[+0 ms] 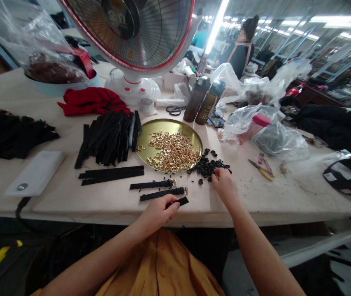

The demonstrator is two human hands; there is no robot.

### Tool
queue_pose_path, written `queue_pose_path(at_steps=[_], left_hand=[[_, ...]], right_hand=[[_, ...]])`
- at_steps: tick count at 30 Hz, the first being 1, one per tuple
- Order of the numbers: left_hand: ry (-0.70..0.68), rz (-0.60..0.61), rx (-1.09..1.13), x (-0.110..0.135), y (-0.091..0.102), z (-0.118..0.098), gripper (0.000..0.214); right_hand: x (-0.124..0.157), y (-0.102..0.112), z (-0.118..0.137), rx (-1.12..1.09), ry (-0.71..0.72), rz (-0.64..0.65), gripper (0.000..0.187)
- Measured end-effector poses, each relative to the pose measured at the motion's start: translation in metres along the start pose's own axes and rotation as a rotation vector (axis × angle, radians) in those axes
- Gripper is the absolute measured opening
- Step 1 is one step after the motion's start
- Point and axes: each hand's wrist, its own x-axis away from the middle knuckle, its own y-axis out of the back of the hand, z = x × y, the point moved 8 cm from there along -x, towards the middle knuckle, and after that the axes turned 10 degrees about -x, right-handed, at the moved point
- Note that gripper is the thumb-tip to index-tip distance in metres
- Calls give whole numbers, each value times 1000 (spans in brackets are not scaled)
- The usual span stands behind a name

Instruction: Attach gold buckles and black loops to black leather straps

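**Black strap [183, 201] pinched in left hand [159, 211]**

It sits just nearer than two buckled straps [152, 184]. The right hand [225, 187] is curled at some black rings [206, 166]; I cannot tell whether it grips one. Beyond lies a gold tray [177, 125] of buckles [177, 153].

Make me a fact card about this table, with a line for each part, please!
Left hand: holds a black strap
Right hand: fingertips at a pile of small black rings; can't tell if it grips one
Tray: round, gold-coloured, with a heap of gold buckles on it
Near the left hand: two black straps with gold buckles at their ends
Left of the tray: a pile of black strips
Beyond the tray: a fan, scissors, two bottles
Right of the rings: pliers
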Motion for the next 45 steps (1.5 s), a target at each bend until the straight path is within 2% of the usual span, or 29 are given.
queue_pose_path(at_steps=[3,6,8,10,11,13,16,18,20,22,26,30,34,38,40,43,45], left_hand=[[4,15,16,-2,-3,-2,29],[-7,9,-5,0,-1,-3,28],[-4,2,-13,1,1,-2,27],[3,-15,-2,2,4,-1,27],[9,-25,14,2,6,-1,27],[18,-49,53,1,10,-3,26],[-7,-105,79,-3,18,-14,27],[-35,-143,64,-4,25,-21,27],[-41,-181,31,-4,31,-23,27],[-34,-221,-24,-3,36,-22,26],[-35,-259,-133,-1,40,-17,26],[-34,-273,-171,1,39,-16,26],[-64,-278,-185,4,36,-18,24],[-40,-309,-214,7,36,-15,25],[-34,-316,-237,8,36,-14,25],[-78,-238,-236,11,31,-17,23],[-95,-166,-232,12,28,-18,24]], right_hand=[[-10,-4,3,-7,-12,39,25],[-23,-11,3,-16,-24,106,19],[-28,-10,2,-20,-20,106,16],[-26,-4,5,-118,-39,73,16],[-21,-2,8,-245,-61,61,16],[-4,-2,19,-661,-138,86,21],[34,-21,59,-1330,-293,306,33],[56,-30,83,-1582,-390,338,28],[71,-37,97,-1724,-469,305,23],[81,-45,106,-1771,-506,294,25],[93,-55,113,-1712,-504,355,26],[100,-62,108,-1798,-634,388,24],[104,-64,104,-1856,-719,345,21],[109,-63,112,-1845,-696,334,20],[110,-59,113,-1825,-660,281,20],[109,-47,106,-1690,-544,172,18],[109,-38,102,-1544,-442,149,15]])
